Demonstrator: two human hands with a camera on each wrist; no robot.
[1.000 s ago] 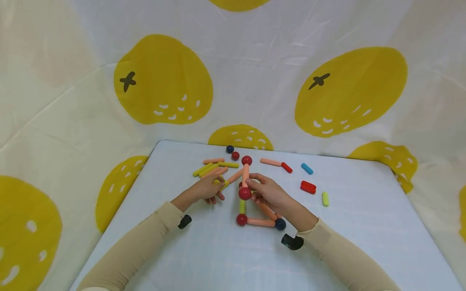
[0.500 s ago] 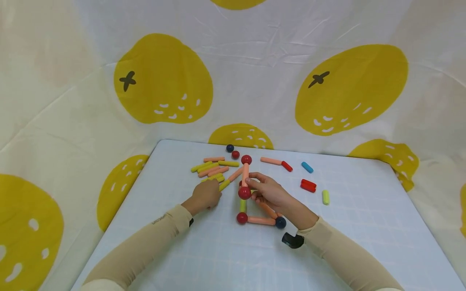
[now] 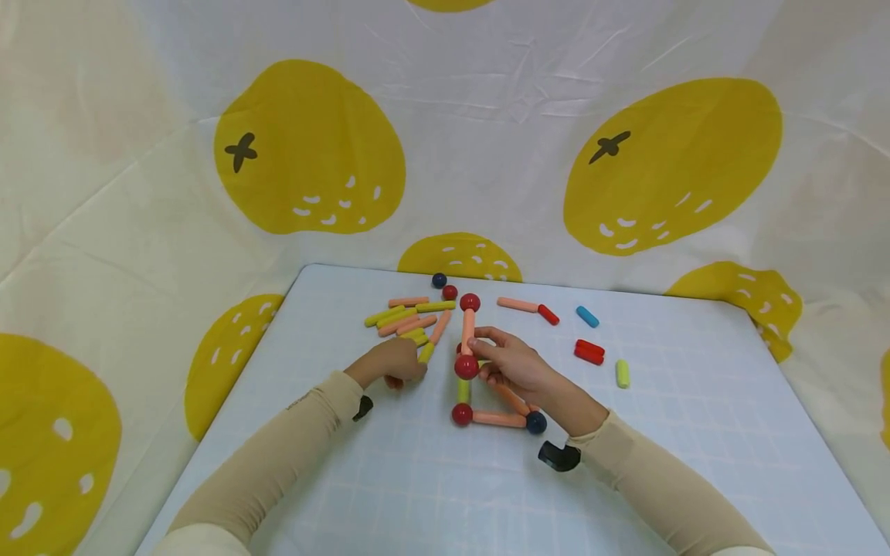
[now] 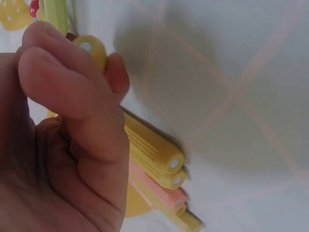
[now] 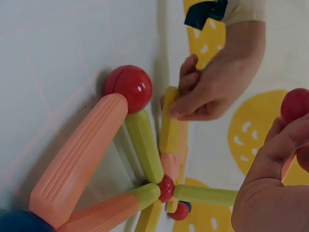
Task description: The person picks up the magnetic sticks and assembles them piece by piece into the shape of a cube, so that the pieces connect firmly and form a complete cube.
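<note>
The fruit-printed cloth [image 3: 487,170] rises just behind the far edge of the pale counter [image 3: 730,432]. The widest room lies on the counter's right side and nearer the person, between the two sleeves; the far edge is tighter, with small balls close to it.

Over the middle, the right hand [image 3: 514,367] keeps its grip closed on a pink rod [image 3: 469,332] with a red ball at each end, thumb against the rod. The left hand [image 3: 398,361] pinches the near end of a yellow rod [image 3: 426,353], its fingers closed. Half a second ago its fingertips were hidden and the slanting pink rod [image 3: 439,327] meeting that yellow one pointed toward the right hand's rod; now it has swung left, apart from it.

The rod-and-ball frame [image 3: 499,418] sits below the right grip; whether they join is hidden. Loose rods [image 3: 396,318] lie just beyond the left grip, and a navy ball [image 3: 439,280] stands near the far edge.
</note>
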